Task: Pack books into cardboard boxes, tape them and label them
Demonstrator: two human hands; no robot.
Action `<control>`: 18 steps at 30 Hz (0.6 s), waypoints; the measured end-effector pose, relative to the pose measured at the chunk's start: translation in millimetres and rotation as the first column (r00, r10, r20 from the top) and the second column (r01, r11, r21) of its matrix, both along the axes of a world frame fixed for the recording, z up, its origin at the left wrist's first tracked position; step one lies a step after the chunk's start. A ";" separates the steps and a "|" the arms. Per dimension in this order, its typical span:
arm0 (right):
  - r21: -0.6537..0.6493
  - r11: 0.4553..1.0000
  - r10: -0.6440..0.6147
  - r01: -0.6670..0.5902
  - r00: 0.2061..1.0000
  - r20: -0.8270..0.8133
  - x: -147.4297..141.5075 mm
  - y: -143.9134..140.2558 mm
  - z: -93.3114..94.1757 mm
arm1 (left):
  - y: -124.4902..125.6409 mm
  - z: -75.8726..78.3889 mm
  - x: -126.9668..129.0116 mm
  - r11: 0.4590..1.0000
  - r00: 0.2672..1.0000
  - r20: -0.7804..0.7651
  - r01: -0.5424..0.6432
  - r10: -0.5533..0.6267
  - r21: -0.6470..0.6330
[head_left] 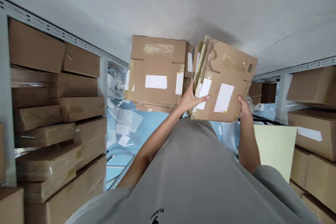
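Between my two hands is a stack of flattened cardboard boxes (pixel 233 84), tilted, with clear tape and white labels on the front one. My left hand (pixel 193 98) grips its left edge, thumb across the front face and fingers hidden behind. On the right edge, my right hand (pixel 244 106) presses with its thumb in front; its other fingers are mostly hidden. Just left of it, another pile of flattened cardboard boxes (pixel 159 68) stands against the wall, also taped and labelled.
Metal shelves full of brown boxes (pixel 86 106) rise on the left. More boxes (pixel 312 134) fill a shelf on the right. Loose white papers (pixel 124 122) lie scattered on the blue floor (pixel 138 138). A pale yellow board (pixel 273 147) stands near my right arm.
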State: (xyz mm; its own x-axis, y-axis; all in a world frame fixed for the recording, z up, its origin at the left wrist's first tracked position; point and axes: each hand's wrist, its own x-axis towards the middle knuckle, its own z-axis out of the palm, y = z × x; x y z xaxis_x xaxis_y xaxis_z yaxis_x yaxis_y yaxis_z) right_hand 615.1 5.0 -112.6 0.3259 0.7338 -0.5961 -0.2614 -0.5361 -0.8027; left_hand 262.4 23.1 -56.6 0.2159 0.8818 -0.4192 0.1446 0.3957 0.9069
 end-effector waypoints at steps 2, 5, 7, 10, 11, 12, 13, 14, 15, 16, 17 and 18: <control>0.017 0.999 -0.031 0.030 0.998 0.046 23.1 -13.8 1.9 | -1.7 -1.9 20.8 0.999 0.999 0.039 0.039 -0.038 -0.021; 0.069 0.998 -0.026 0.017 0.990 0.141 56.6 -37.1 7.8 | -3.8 -12.3 50.9 0.997 0.991 0.109 0.073 -0.073 -0.002; 0.091 0.996 -0.018 0.000 0.980 0.196 74.4 -52.9 13.5 | -1.5 -26.7 66.5 0.996 0.984 0.157 0.085 -0.080 -0.028; 0.101 0.994 -0.069 0.044 0.964 0.258 92.4 -73.4 25.0 | 13.8 -59.1 80.8 0.986 0.988 0.152 0.012 0.013 -0.166; 0.103 0.992 -0.098 0.072 0.958 0.271 97.0 -78.8 29.6 | 22.3 -71.6 84.1 0.977 0.994 0.087 -0.048 0.067 -0.208; 0.106 0.989 -0.128 0.102 0.952 0.280 101.5 -83.2 34.4 | 31.9 -84.1 87.4 0.966 0.993 -0.031 -0.118 0.114 -0.229; 0.109 0.985 -0.158 0.132 0.946 0.283 106.0 -86.8 39.2 | 42.0 -96.2 91.1 0.957 0.977 -0.167 -0.170 0.132 -0.234; 0.111 0.981 -0.186 0.161 0.941 0.283 110.7 -89.6 44.1 | 52.2 -107.4 95.5 0.952 0.947 -0.293 -0.202 0.130 -0.231; 0.111 0.976 -0.212 0.188 0.936 0.280 115.7 -91.7 48.8 | 61.8 -117.2 100.6 0.951 0.916 -0.386 -0.212 0.114 -0.223; 0.109 0.972 -0.233 0.210 0.932 0.278 121.0 -93.3 53.2 | 70.5 -125.6 106.2 0.952 0.889 -0.448 -0.214 0.097 -0.218; 0.107 0.968 -0.247 0.226 0.928 0.279 126.4 -94.6 57.3 | 78.1 -132.4 111.9 0.953 0.870 -0.486 -0.212 0.083 -0.215; 0.107 0.966 -0.255 0.234 0.925 0.280 131.7 -95.6 61.0 | 84.5 -137.8 117.1 0.954 0.857 -0.510 -0.213 0.077 -0.213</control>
